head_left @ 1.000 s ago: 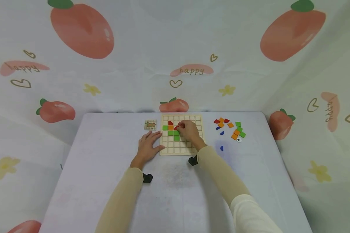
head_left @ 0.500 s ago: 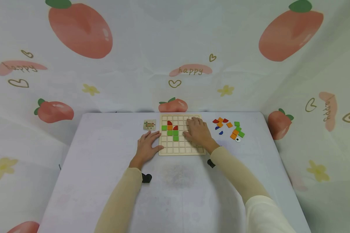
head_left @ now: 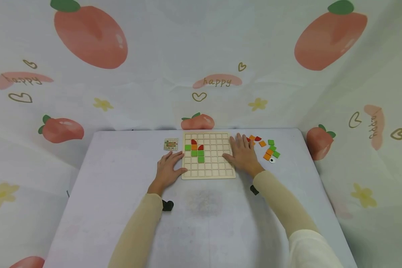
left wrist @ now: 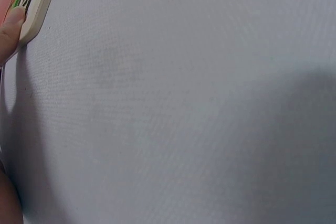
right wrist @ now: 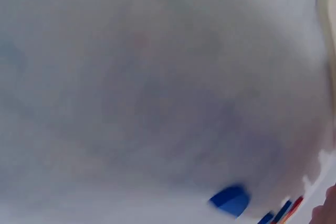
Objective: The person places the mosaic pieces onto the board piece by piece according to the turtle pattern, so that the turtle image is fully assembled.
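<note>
A pale wooden grid board (head_left: 217,163) lies on the table between both hands. On its left part sit several green square tiles (head_left: 201,159), an orange square tile (head_left: 194,147) and two red rounded pieces, one a red quarter-circle (head_left: 201,147). My left hand (head_left: 166,171) lies at the board's left edge, fingers extended; in the left wrist view its thumb (left wrist: 14,17) rests on the board's corner. My right hand (head_left: 245,155) is spread at the right edge, thumb over the border, fingers reaching towards loose pieces and partly covering them. Nothing shows in its grasp.
Loose pieces lie right of the board: green tiles (head_left: 271,142), orange tiles (head_left: 262,143), a red piece (head_left: 258,138) and a white eye disc (head_left: 272,160). A blue rounded piece (right wrist: 232,200) shows in the right wrist view. A small patterned card (head_left: 171,144) lies left of the board.
My right hand has let go of the red quarter-circle, which stays on the board, and has moved right to the loose pieces with its fingers spread. The left hand keeps its place.
</note>
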A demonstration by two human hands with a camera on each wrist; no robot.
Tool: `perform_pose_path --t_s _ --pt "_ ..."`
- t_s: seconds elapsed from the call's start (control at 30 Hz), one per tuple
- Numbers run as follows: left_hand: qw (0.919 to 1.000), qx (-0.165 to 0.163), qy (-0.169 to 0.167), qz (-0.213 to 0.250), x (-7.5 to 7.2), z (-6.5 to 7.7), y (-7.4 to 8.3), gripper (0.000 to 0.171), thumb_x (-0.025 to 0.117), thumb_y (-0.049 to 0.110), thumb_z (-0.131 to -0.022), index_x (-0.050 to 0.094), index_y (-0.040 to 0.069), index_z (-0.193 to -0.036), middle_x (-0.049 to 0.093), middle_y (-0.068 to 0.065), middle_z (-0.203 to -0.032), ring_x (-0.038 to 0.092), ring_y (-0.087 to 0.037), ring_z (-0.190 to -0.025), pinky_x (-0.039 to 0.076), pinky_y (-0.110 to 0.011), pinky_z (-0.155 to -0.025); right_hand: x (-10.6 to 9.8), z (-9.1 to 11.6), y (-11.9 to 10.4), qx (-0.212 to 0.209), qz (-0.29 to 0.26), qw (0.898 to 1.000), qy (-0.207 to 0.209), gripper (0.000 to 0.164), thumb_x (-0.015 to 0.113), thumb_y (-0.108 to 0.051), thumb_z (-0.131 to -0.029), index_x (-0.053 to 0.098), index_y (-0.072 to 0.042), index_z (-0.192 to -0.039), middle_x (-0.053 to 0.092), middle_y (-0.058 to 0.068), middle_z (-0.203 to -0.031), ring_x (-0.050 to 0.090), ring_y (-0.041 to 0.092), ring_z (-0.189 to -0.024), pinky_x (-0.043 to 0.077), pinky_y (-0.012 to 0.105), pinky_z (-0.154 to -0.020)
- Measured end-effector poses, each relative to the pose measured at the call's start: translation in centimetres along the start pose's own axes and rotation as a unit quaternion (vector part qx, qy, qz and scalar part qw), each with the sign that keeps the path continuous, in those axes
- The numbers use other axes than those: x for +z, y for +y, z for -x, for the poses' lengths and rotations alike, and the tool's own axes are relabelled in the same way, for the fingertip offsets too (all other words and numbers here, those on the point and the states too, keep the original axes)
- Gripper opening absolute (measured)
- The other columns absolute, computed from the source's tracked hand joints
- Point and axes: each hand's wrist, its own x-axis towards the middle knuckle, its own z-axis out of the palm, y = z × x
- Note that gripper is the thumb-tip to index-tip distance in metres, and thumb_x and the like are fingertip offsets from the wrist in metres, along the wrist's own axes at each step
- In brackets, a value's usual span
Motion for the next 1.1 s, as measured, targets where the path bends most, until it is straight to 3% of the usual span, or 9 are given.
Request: perform_pose_path --t_s 0.3,0.5,0.6,0.8,1.1 --pt "1.0 -0.002 -0.001 0.003 -0.2 0.1 0.2 0.071 0.072 0.047 -0.092 0.047 0.024 -0.154 0.041 0.006 -0.164 0.019 -0.028 -0.159 0.018 -0.057 -0.122 0.1 0.4 3.3 0.038 -0.007 0.999 -0.004 0.092 0.038 -0.071 -0.099 0.012 -0.014 -0.165 0.005 0.023 -0.171 0.004 0.046 -0.158 0.003 0.067 -0.126" --pt "1.0 -0.005 -0.004 0.003 -0.1 0.0 0.2 0.071 0.072 0.047 -0.092 0.046 0.025 -0.155 0.04 0.006 -0.164 0.018 -0.027 -0.159 0.018 -0.056 -0.122 0.2 0.4 5.3 0.05 -0.042 0.997 0.036 0.087 0.046 -0.064 -0.1 0.022 -0.007 -0.16 0.022 0.025 -0.162 0.018 0.049 -0.151 0.01 0.066 -0.125" --pt "1.0 -0.006 -0.006 0.002 -0.1 0.0 0.1 0.071 0.071 0.048 -0.093 0.045 0.026 -0.155 0.039 0.007 -0.165 0.018 -0.027 -0.159 0.018 -0.056 -0.122 0.3 0.4 5.9 0.061 -0.061 0.994 0.059 0.082 0.05 -0.061 -0.1 0.027 -0.005 -0.157 0.028 0.027 -0.157 0.026 0.05 -0.144 0.021 0.064 -0.123" --pt "1.0 -0.007 -0.004 -0.001 0.0 0.0 0.0 0.072 0.071 0.049 -0.092 0.045 0.026 -0.155 0.039 0.008 -0.165 0.018 -0.026 -0.159 0.018 -0.055 -0.122 0.2 0.3 6.5 0.106 -0.092 0.986 0.093 0.071 0.049 -0.052 -0.103 0.04 0.006 -0.143 0.037 0.031 -0.144 0.034 0.048 -0.131 0.036 0.059 -0.112" --pt "1.0 -0.003 0.001 0.0 0.1 -0.1 -0.1 0.07 0.072 0.048 -0.092 0.047 0.026 -0.154 0.041 0.007 -0.164 0.019 -0.027 -0.159 0.018 -0.056 -0.122 -0.5 -0.1 6.1 0.176 -0.132 0.968 0.121 0.046 0.054 -0.042 -0.102 0.056 0.002 -0.114 0.044 0.028 -0.133 0.037 0.047 -0.127 0.031 0.064 -0.105"
